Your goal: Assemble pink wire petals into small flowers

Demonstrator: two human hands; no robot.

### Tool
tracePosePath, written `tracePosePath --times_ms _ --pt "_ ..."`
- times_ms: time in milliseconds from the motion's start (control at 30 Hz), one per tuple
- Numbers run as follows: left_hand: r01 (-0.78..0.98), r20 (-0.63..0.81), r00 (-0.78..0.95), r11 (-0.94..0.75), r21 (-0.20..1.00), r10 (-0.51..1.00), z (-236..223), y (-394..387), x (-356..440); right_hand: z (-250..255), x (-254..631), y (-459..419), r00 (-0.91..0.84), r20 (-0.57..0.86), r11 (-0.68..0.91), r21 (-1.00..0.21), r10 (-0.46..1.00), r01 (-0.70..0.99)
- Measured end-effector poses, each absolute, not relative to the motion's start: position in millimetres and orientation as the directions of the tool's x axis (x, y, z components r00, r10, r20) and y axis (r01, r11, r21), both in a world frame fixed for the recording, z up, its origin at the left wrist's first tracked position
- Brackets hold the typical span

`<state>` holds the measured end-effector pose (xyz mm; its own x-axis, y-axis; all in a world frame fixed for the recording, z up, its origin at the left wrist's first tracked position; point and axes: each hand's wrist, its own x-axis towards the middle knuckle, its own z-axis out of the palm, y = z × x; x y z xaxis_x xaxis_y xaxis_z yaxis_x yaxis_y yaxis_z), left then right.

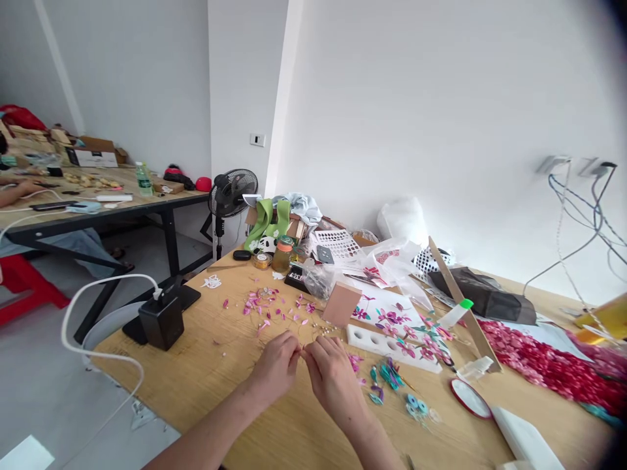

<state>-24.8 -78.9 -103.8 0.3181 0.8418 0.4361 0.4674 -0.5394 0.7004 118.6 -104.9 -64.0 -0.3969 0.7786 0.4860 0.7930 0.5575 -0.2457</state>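
My left hand (277, 358) and my right hand (333, 373) meet over the middle of the wooden table (235, 385). Fingers on both are pinched closed, tip to tip. Something tiny and pinkish may be between them, but I cannot make it out. Loose pink petals (259, 301) lie scattered beyond my left hand, with thin wires or stems among them. To the right of my right hand is a white block with round holes (375, 341), and pink flowers (426, 348) rest over its far end. Teal and purple bundles (390, 374) and blue spools (415, 405) lie nearer me.
A black box-shaped device (161, 321) with a white cable stands at the left edge. Jars (283, 253), papers and plastic bags crowd the back. Dark red petals (543, 365) and a red-rimmed disc (470, 398) are at right. Another person's hand (22, 188) shows at the far table.
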Motion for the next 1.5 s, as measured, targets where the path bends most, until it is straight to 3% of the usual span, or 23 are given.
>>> tracePosePath --times_ms 100,200,333,433,567,733,1033,1300,1500 --pt "0.432 0.439 0.425 -0.604 0.669 0.791 -103.6 -83.4 -24.4 -61.6 127.4 -90.2 -0.333 0.428 0.506 -0.397 0.84 0.766" --pt "0.302 0.456 0.443 -0.607 0.735 0.772 -100.1 -85.5 -24.6 -64.4 137.9 -76.2 -0.215 0.354 0.394 -0.578 0.91 0.715" --pt "0.027 0.396 0.311 -0.425 0.905 0.864 -91.5 -80.2 -26.9 -75.3 145.9 -68.8 -0.114 0.244 0.263 -0.753 0.963 0.604" --pt "-0.137 0.274 0.186 -0.251 0.958 0.944 -86.7 -72.3 -28.0 -83.1 142.1 -72.2 -0.101 0.218 0.236 -0.792 0.971 0.564" --pt "-0.273 0.125 0.056 -0.105 0.956 0.991 -88.1 -59.9 -24.7 -87.9 129.3 -77.4 -0.082 0.291 0.284 -0.764 0.953 0.579" --pt "-0.374 0.019 0.045 -0.001 0.927 0.999 -93.3 -42.0 -17.3 -89.0 119.2 -72.3 -0.064 0.389 0.347 -0.719 0.919 0.602" --pt "-0.427 0.121 0.127 -0.056 0.902 0.984 -97.6 -15.3 -10.3 -97.8 119.0 -54.2 -0.022 0.491 0.382 -0.648 0.871 0.659" --pt "-0.45 0.102 0.14 -0.028 0.893 0.985 -101.5 -13.6 -11.6 -105.7 113.7 -50.4 -0.166 0.59 0.466 -0.401 0.79 0.789" --pt "-0.421 0.1 0.128 -0.038 0.906 0.987 -107.6 -17.4 -8.9 -108.0 108.1 -57.1 -0.197 0.631 0.468 -0.297 0.75 0.832"
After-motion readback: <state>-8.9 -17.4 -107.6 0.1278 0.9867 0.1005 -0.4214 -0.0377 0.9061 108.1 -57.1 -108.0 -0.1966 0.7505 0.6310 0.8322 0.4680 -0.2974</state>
